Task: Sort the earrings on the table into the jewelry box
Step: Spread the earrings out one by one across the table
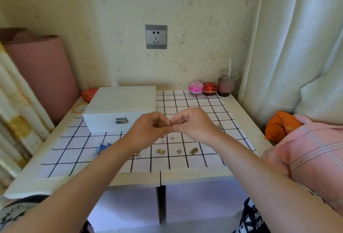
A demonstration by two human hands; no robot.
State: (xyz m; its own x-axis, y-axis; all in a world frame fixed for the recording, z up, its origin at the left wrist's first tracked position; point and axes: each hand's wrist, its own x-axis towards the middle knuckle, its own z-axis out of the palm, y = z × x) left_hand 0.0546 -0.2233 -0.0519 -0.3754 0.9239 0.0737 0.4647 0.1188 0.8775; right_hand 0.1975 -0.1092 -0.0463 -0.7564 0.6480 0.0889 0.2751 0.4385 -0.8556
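Nearest, along the front of the grid cloth (70, 160), earrings lie loose: a blue pair (102, 148) toward the left front of the jewelry box (118, 108), a thin gold hook pair (137, 156) beside my left forearm, then a gold cluster (161, 151), a small silver piece (178, 151) and a bronze cluster (193, 151) in a row off to the right. Two tiny studs (172, 138) sit just beyond those.

Above them my left hand (148, 130) and right hand (194, 125) meet fingertip to fingertip, both curled, pinching something very small between them; too small to tell what. They hover over the cloth, just right of the box's front corner.

Jewelry box: white, lid down, metal clasp (121, 120) facing me, sitting on the cloth's far left.

Behind the box, a red pouch (89, 93) and a gold bangle (78, 108). Far right of it, against the wall: pink round case (195, 87), red case (209, 88), cup with straw (227, 84).
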